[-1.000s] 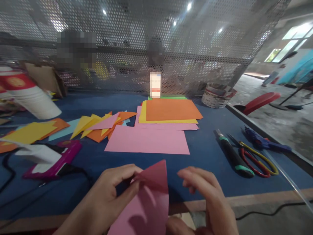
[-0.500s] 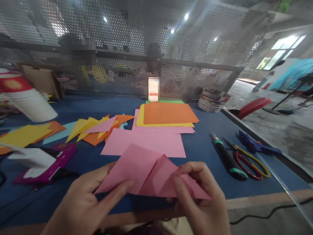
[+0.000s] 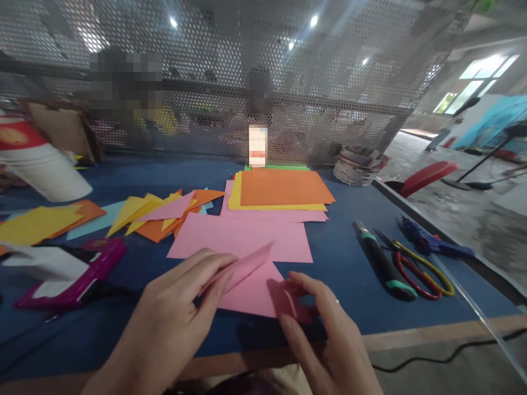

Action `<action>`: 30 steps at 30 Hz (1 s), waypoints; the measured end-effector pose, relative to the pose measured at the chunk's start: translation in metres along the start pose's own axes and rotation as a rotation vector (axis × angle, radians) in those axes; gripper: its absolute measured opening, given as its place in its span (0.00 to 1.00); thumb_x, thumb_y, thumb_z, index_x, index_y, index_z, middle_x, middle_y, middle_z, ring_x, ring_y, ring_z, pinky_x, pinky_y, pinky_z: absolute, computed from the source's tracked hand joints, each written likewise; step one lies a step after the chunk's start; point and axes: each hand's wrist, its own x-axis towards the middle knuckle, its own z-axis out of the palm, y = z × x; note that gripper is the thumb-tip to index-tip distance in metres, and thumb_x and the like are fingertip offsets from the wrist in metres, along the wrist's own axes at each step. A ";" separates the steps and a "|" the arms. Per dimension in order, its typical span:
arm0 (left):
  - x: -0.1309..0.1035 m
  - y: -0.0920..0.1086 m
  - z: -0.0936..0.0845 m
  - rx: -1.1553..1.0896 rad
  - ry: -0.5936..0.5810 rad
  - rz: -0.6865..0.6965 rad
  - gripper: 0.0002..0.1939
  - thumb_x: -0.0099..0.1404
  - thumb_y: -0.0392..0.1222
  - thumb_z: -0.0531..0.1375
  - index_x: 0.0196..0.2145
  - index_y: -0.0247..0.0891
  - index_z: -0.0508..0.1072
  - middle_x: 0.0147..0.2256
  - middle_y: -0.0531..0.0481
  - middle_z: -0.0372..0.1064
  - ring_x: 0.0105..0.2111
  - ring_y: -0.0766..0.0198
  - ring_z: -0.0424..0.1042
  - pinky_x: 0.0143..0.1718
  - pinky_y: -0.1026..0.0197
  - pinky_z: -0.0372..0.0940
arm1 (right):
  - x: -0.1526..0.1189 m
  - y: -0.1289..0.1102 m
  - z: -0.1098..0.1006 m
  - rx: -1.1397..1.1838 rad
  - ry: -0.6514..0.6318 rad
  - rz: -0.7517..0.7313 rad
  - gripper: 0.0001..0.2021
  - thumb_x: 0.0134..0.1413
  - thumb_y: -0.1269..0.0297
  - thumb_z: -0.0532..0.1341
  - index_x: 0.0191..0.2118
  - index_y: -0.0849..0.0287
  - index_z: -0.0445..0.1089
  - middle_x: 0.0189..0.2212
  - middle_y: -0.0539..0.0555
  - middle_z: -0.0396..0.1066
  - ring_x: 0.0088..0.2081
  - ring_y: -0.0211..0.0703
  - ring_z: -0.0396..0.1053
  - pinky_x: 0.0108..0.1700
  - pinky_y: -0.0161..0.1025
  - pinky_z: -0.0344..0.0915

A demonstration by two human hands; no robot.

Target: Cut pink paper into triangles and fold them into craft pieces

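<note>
A folded sheet of pink paper (image 3: 249,291) lies low over the near part of the table, its left side creased up into a raised flap. My left hand (image 3: 185,296) is closed on that flap, pinching it between thumb and fingers. Around the paper's right corner is my right hand (image 3: 317,323), thumb and forefinger apart; it touches or nearly touches the corner. Just behind lies a flat pink sheet (image 3: 242,233). Beyond it sits a stack of coloured paper with an orange sheet (image 3: 284,186) on top.
At left are folded yellow and orange pieces (image 3: 152,214), a purple tool (image 3: 99,269) and tilted white cups (image 3: 53,170). At right lie a green-and-black-handled tool (image 3: 382,269), red-and-yellow-handled scissors (image 3: 420,274) and a blue glue gun (image 3: 436,241). A basket (image 3: 358,167) stands behind, before a perforated screen (image 3: 197,104).
The pink paper has turned from facing me to lying lower, with its left flap raised. My left hand has shifted inward on it. My right fingers have spread from their pinch.
</note>
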 end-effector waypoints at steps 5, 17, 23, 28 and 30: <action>-0.002 0.003 0.003 0.113 0.083 -0.243 0.14 0.64 0.44 0.56 0.48 0.43 0.66 0.32 0.55 0.73 0.22 0.68 0.70 0.30 0.64 0.68 | 0.000 -0.004 0.004 -0.300 0.241 -0.253 0.18 0.55 0.68 0.61 0.52 0.57 0.63 0.46 0.59 0.63 0.48 0.48 0.64 0.46 0.45 0.68; -0.001 0.024 0.012 -0.835 0.060 -0.824 0.30 0.56 0.48 0.63 0.54 0.45 0.59 0.47 0.49 0.70 0.43 0.59 0.74 0.40 0.61 0.71 | 0.015 -0.027 0.027 -0.053 0.792 -0.201 0.29 0.49 0.66 0.64 0.58 0.54 0.58 0.51 0.60 0.60 0.56 0.59 0.61 0.53 0.67 0.64; -0.002 0.015 0.007 -0.694 -0.219 -0.685 0.29 0.59 0.45 0.61 0.57 0.44 0.57 0.29 0.55 0.72 0.28 0.64 0.74 0.30 0.64 0.70 | 0.014 -0.008 0.003 -0.001 0.611 -0.310 0.42 0.44 0.68 0.69 0.64 0.52 0.51 0.55 0.59 0.62 0.56 0.59 0.62 0.50 0.62 0.67; -0.006 0.005 0.011 -0.680 -0.392 -0.578 0.27 0.63 0.42 0.57 0.58 0.46 0.54 0.38 0.51 0.75 0.35 0.61 0.76 0.37 0.59 0.73 | 0.006 -0.003 -0.002 0.082 0.068 0.082 0.33 0.61 0.62 0.57 0.67 0.54 0.42 0.40 0.54 0.73 0.40 0.44 0.74 0.43 0.44 0.72; -0.010 0.005 0.014 -0.449 -0.308 -0.496 0.26 0.64 0.44 0.56 0.59 0.46 0.54 0.47 0.46 0.71 0.43 0.58 0.75 0.43 0.54 0.71 | 0.005 0.001 0.002 0.088 -0.021 0.139 0.30 0.62 0.63 0.54 0.66 0.53 0.42 0.40 0.53 0.74 0.42 0.44 0.73 0.45 0.46 0.71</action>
